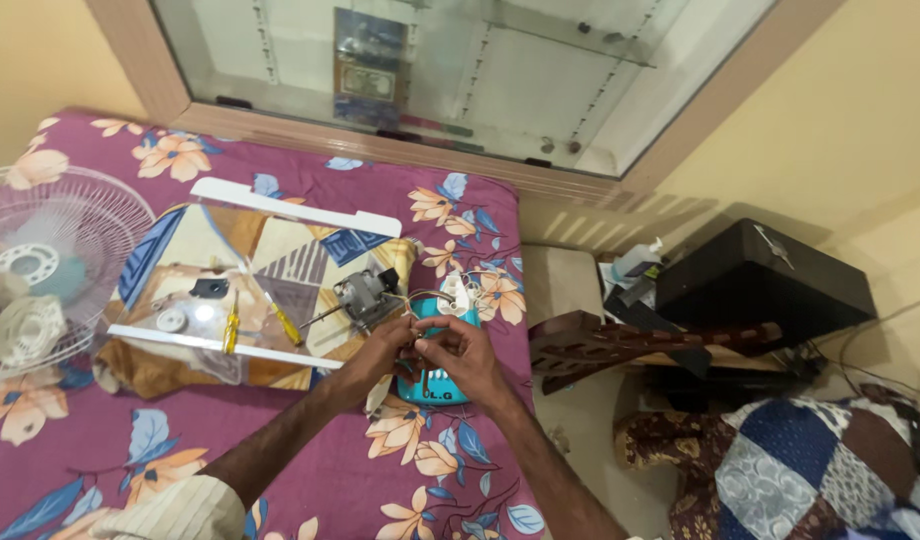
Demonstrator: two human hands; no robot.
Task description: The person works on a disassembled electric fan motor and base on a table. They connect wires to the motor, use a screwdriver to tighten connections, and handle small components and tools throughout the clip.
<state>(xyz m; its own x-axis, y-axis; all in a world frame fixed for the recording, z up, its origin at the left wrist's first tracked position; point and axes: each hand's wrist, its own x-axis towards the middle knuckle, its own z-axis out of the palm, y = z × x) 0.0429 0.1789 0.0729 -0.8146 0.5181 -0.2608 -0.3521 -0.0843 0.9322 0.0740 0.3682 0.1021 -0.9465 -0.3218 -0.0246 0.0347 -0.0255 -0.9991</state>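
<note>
My left hand (378, 352) and my right hand (467, 353) meet over a teal fan housing (436, 385) lying on the purple flowered bedspread (300, 440). Both hands pinch thin wires (417, 336) that run from the housing. A grey electric motor (361, 294) with a shaft lies just left of my hands, on a patterned cloth under a clear sheet (250, 280). Two yellow-handled screwdrivers (231, 326) (285, 322) rest on that sheet, beside small fan parts.
A white fan guard (65, 235) and fan blade (20, 330) lie at the left. A glass-fronted cabinet (460, 70) stands behind the bed. Right of the bed sit a dark case (770, 285), a carved wooden piece (620, 340) and a patchwork quilt (810, 470).
</note>
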